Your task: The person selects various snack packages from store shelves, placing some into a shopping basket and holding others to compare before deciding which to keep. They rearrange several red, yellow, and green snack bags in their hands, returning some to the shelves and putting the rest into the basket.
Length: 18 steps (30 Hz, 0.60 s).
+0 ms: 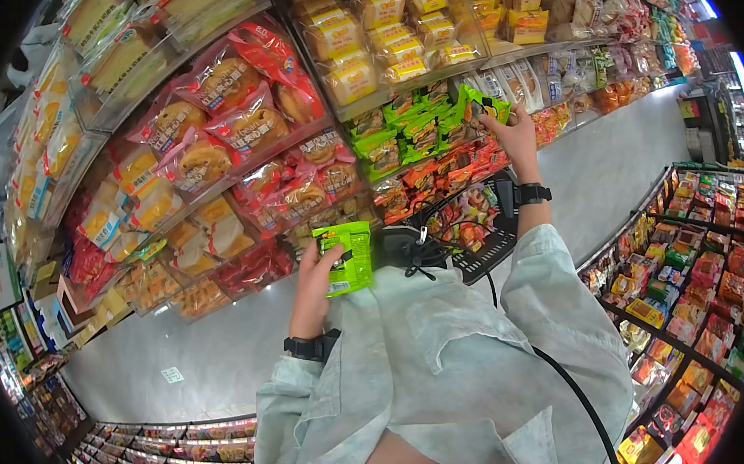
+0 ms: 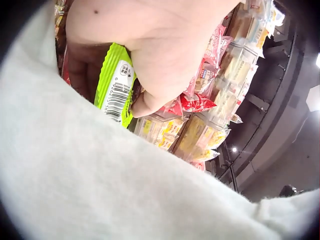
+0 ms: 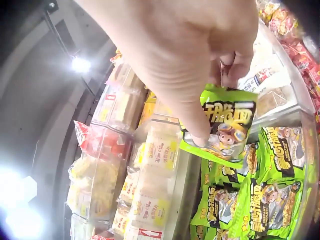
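Green packet (image 1: 352,255): left hand (image 1: 310,290) grips; near shirt (image 1: 355,354); long axis points shelfward
Second packet (image 3: 225,120): right hand (image 1: 516,140) pinches; beside matching shelf packets (image 3: 272,202); right hand nearer

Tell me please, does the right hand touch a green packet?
Touching. The right wrist view shows the right hand pinching the green packet, thumb on its printed front.

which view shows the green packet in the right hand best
The right wrist view: the packet in the right hand looks large, its printed front facing the camera. The head view shows it small, partly covered by the hand. The left wrist view lacks it, showing another green packet in the left hand.
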Tool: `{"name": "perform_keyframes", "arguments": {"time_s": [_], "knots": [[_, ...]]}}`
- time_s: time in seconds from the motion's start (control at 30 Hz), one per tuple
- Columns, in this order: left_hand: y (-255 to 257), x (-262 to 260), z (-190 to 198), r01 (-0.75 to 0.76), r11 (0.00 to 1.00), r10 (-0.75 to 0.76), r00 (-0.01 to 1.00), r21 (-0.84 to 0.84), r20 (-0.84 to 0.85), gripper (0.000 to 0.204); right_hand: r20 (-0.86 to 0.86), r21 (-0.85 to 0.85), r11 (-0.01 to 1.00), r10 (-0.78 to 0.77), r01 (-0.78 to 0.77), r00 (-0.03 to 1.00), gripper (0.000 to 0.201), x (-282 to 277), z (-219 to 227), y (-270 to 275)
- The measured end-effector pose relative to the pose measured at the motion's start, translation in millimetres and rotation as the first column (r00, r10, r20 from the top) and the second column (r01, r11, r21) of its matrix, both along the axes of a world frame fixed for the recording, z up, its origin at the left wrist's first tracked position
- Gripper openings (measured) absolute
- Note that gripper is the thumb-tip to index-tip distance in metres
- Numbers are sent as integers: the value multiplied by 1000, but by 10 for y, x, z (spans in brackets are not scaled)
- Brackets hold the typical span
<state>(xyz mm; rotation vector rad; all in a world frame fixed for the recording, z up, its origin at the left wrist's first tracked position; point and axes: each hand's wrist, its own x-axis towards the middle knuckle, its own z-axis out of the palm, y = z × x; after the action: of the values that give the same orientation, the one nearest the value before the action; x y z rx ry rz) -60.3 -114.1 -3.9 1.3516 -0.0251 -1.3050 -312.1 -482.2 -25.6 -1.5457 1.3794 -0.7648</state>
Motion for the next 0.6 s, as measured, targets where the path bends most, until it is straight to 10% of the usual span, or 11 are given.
{"name": "perform_keyframes", "arguments": {"time_s": [0.6], "knots": [[68, 193, -66, -52, 999, 52, 999, -6, 4, 27, -621, -387, 738, 235, -553, 748, 41, 417, -195, -340]]}}
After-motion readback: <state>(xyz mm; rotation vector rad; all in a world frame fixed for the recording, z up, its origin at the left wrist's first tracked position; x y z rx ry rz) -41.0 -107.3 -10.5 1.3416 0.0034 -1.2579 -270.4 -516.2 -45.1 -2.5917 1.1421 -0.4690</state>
